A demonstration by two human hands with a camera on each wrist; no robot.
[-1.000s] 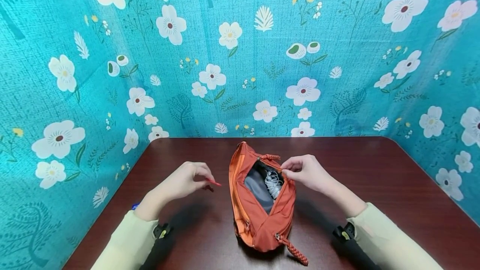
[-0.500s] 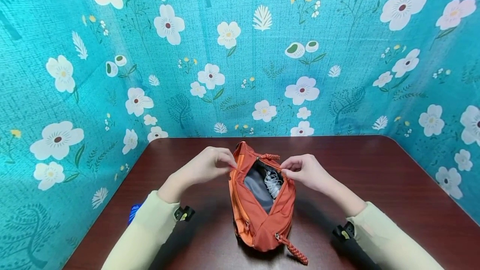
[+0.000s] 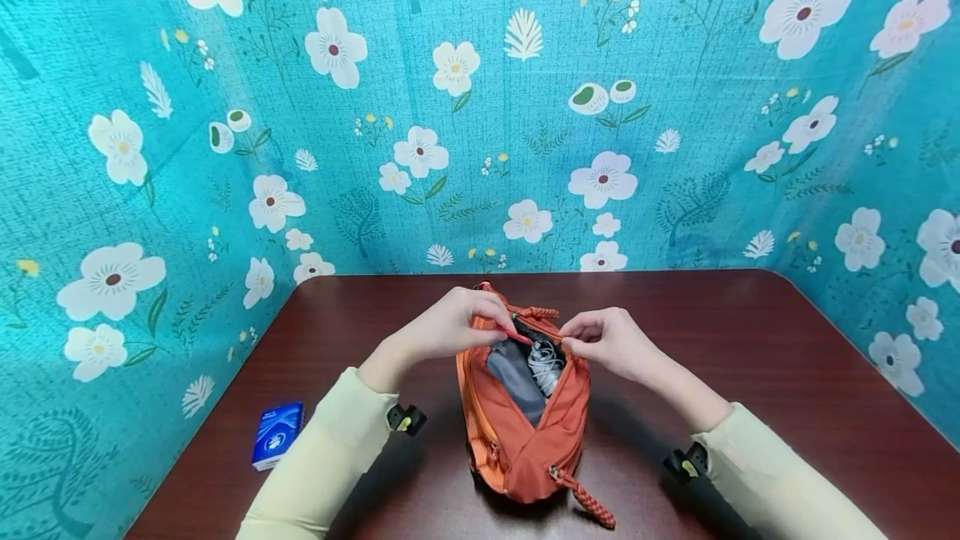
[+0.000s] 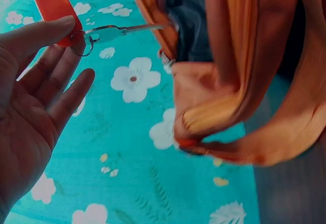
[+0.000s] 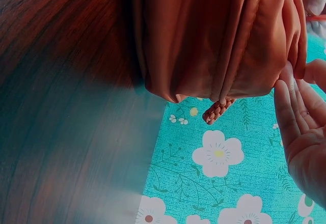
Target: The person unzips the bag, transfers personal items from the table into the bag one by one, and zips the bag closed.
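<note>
An orange-red zippered bag [image 3: 534,465] stands on the table with its main pocket unzipped and gaping. Inside lies a bundled grey cable [image 3: 546,369] against a dark lining. My left hand [image 3: 461,325] is over the pocket's left edge, pinching a red key tag [image 4: 57,12] between thumb and fingers. From the tag's ring hangs a key [image 4: 109,33], its blade pointing into the bag's mouth. My right hand [image 3: 611,338] pinches the right rim of the opening and holds it outward. The bottom of the pocket is hidden.
A blue packet [image 3: 277,436] lies at the left of the dark wooden table [image 3: 675,307], beside my left sleeve. Braided zipper pulls [image 3: 588,505] stick out from the bag. A floral turquoise cloth [image 3: 480,148] hangs behind and at the sides.
My left hand has moved right with the red-tagged key, from beside the bag to over its opening. The blue packet has come into fuller view. My right hand keeps its place.
</note>
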